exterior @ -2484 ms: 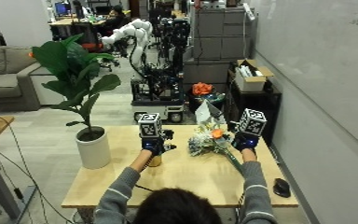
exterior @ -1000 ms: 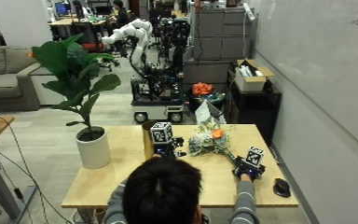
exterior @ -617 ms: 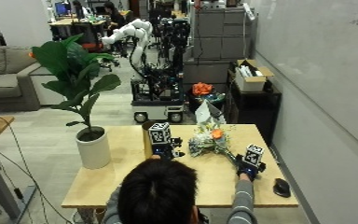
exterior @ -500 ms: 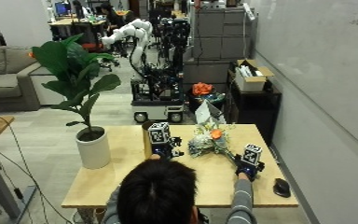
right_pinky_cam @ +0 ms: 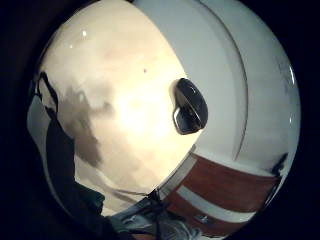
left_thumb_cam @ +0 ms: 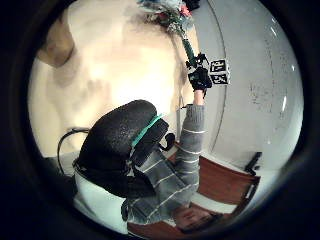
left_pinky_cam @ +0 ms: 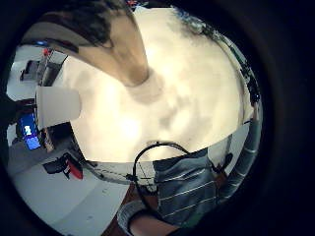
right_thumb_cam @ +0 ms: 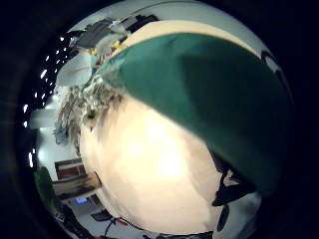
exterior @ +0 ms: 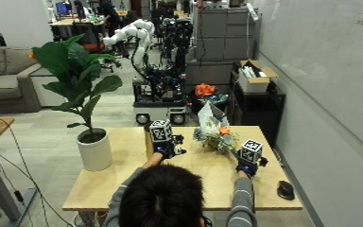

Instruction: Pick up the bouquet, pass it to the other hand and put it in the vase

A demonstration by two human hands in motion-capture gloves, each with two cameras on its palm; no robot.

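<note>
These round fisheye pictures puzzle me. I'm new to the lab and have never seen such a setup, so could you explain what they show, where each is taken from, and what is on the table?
No machine is working here: a person sits at a light wooden table wearing black gloves. The ordinary picture comes from a camera above and behind their head. The four round ones come from small wide-angle cameras on the palms, two per hand, looking outward.

The right hand grips the dark green stem of a wrapped bouquet of orange and pale flowers, whose head lies on the table. That stem fills the right thumb side view. The left hand hovers beside a tan cylindrical vase; whether it touches it is unclear.

Also on the table: a white pot holding a large-leaved plant and a black computer mouse.
</note>
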